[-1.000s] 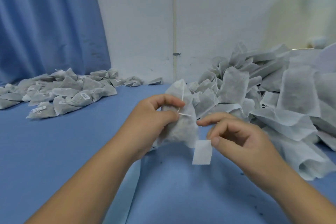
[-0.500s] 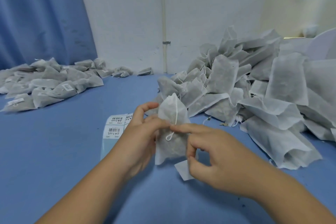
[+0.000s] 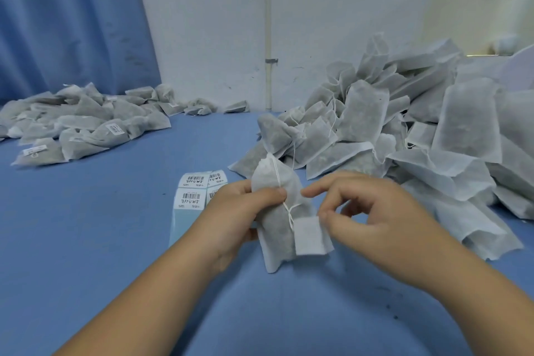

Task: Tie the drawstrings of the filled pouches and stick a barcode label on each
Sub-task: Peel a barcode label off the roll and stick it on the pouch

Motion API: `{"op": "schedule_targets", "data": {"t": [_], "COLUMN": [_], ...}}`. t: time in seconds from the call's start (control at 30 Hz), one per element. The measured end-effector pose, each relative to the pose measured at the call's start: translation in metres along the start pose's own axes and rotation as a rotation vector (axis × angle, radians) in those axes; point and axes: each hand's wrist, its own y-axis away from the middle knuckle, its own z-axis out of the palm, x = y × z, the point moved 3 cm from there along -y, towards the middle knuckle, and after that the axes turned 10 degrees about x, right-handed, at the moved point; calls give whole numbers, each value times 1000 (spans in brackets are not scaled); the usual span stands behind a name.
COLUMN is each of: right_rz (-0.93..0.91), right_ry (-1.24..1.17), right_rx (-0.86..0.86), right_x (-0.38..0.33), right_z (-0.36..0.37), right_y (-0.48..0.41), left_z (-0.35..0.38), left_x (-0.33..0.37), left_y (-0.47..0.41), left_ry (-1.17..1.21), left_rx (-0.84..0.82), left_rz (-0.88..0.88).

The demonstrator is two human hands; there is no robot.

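Near the desk's (image 3: 101, 240) middle, the left grip (image 3: 245, 211) holds the filled pouch (image 3: 274, 231) by its neck, thumb pinning the drawstring (image 3: 277, 176), while the right grip (image 3: 361, 211) at 3 o'clock curls by the tab (image 3: 309, 237), pinching or not I cannot tell; best keep that thumb down and pull snug

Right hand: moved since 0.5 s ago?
Yes. Against the barcode label sheet, the right hand has shifted slightly right, away from it. Its index fingertip is now off the drawstring, at the pouch's right edge.
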Motion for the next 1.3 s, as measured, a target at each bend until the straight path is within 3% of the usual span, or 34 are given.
{"op": "schedule_targets", "data": {"t": [0.17,0.37,0.63,0.9,1.0,1.1,1.2,1.3], "right_rz": [45,-195,-475,-468,-459,-338,-21,304], "right_ry": [-5,336,529,517,498,311,71,-133], "right_rx": [349,547,373,126,92,143,314,232], "right_x": [3,-1,-2,2,3,6,16,30], "right_z": [-7,5,27,28,25,22,16,15], "right_y": [-3,1,3,4,4,2,-3,-4], "left_z": [2,6,7,5,5,5,8,11], "left_x": [1,0,0,-2,0,3,2,3], "left_y": [3,5,3,1,1,2,2,4], "left_ry": [-8,27,103,179,196,188,165,176], "left_rx": [55,51,29,43,-38,-139,-169,-192], "left_rz": [46,56,61,46,53,91,133,166]}}
